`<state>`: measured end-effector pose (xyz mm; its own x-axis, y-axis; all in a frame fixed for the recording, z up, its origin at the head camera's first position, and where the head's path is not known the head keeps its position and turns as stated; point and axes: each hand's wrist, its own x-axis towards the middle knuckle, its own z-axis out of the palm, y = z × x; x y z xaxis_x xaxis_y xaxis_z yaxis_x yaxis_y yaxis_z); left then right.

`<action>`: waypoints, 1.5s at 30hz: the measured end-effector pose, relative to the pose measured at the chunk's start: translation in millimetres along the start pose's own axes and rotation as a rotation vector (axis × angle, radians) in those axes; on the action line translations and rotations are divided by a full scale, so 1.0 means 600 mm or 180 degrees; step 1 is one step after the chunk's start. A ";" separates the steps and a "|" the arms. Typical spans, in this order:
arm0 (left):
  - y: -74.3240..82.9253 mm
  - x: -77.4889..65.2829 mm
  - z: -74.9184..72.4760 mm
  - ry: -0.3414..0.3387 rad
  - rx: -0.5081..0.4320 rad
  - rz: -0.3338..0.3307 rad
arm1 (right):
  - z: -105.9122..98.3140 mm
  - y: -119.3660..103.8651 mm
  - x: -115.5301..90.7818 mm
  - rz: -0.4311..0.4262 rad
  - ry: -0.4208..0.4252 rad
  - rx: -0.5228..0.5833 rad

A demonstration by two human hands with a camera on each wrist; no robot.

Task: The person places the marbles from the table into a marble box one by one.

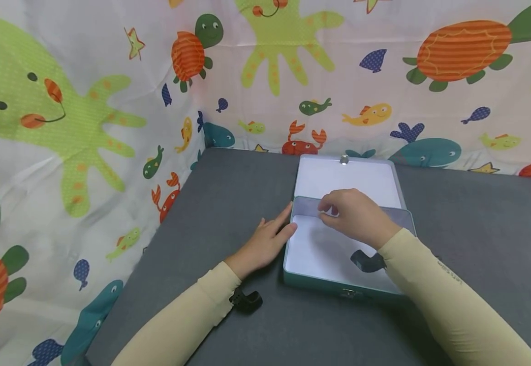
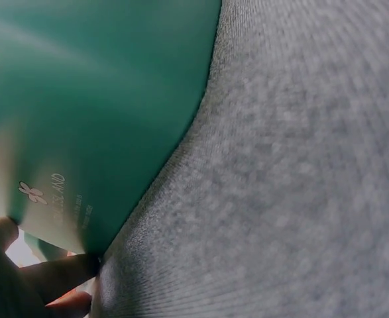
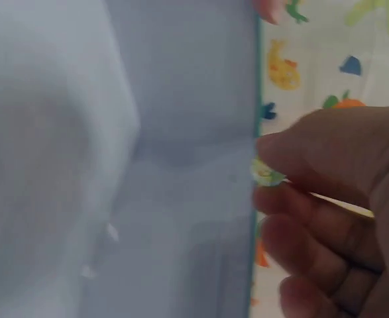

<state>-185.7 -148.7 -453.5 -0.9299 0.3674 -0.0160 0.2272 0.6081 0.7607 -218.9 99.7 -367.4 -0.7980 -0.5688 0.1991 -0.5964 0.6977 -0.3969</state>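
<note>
A shallow green metal box (image 1: pixel 311 279) with a white inside lies on the table, its lid (image 1: pixel 347 175) folded back. My left hand (image 1: pixel 262 246) rests against the box's left side, fingers extended and fingertips at the rim. In the left wrist view those fingers touch the box's green side (image 2: pixel 101 119), which carries small printed lettering. Over the far part of the box hovers my right hand (image 1: pixel 358 216), its fingers loosely bent. A gap shows between thumb and index finger, and nothing held is visible in the right wrist view.
The dark grey table (image 1: pixel 242 178) spreads around the box. Behind it and along the left hangs a white cloth (image 1: pixel 270 117) printed with sea animals. Each wrist wears a black camera band, and the metal clasp (image 1: pixel 344 159) stands at the lid's far edge.
</note>
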 end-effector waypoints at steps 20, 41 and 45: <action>0.003 0.002 -0.015 0.0119 -0.0046 0.0049 | 0.044 0.023 0.028 -0.0209 -0.0292 0.0390; 0.001 0.004 -0.001 0.0088 -0.0025 0.0059 | 0.072 0.044 0.015 0.0008 -0.0540 0.0245; 0.000 0.001 0.001 0.0086 -0.0067 0.0097 | 0.073 0.041 0.013 0.0144 -0.0617 0.0154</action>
<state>-186.2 -148.0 -453.9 -0.9302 0.3662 0.0247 0.2497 0.5819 0.7740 -236.2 93.5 -414.9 -0.7894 -0.6138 0.0058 -0.5517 0.7054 -0.4450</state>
